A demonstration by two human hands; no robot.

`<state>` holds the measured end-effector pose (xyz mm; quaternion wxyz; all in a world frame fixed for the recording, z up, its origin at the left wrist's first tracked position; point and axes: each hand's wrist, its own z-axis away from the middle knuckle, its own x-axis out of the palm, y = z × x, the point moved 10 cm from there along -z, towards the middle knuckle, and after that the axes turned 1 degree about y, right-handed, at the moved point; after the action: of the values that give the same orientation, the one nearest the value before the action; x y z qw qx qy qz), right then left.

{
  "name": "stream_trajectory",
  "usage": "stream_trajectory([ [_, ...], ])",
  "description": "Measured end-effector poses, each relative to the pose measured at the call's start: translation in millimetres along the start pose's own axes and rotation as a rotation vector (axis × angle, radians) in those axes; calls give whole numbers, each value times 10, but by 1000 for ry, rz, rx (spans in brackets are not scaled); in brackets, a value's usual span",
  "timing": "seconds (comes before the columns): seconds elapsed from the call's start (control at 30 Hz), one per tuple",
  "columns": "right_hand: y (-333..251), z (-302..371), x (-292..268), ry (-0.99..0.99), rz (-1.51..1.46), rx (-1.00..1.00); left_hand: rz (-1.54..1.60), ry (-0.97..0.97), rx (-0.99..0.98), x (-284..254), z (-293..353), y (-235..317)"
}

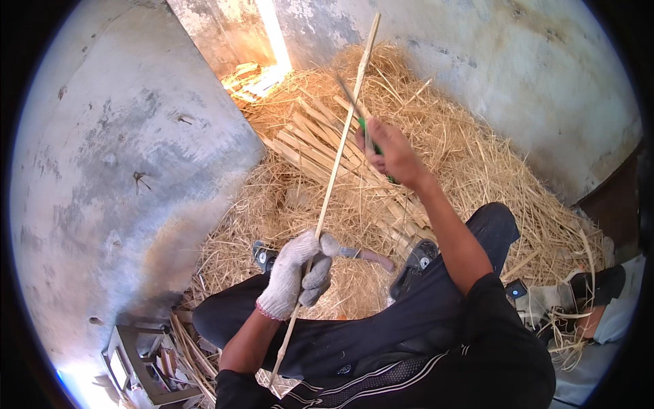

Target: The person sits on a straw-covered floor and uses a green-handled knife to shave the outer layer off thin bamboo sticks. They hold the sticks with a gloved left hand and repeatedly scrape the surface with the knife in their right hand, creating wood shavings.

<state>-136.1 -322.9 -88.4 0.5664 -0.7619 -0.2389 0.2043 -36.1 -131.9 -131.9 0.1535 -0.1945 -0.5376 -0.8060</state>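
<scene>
My left hand (297, 271), in a white knitted glove, is closed round a long thin bamboo strip (335, 169). The strip runs steeply upward and away from my lap, its far end above the straw-like pile. My bare right hand (395, 151) grips a knife with a green handle (362, 125). Its blade (348, 93) crosses the upper part of the strip; I cannot tell whether the two touch. Between my feet lies another tool with a brown wooden handle (377, 259), partly behind the gloved hand.
Pale shavings (470, 163) cover the floor around my feet, with several split bamboo slats (306, 146) lying among them. A grey wall (129, 150) stands close on the left. A wooden frame (146, 361) sits lower left. At the right is another person's foot (599, 285).
</scene>
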Motion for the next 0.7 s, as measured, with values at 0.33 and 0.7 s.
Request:
stream_trajectory([
  [0.33,-711,494,1045,-263,626,-546,144,103,174,-297,126,271],
  [0.7,-595,319,623,32,700,-641,-253,243,220,-301,209,329],
])
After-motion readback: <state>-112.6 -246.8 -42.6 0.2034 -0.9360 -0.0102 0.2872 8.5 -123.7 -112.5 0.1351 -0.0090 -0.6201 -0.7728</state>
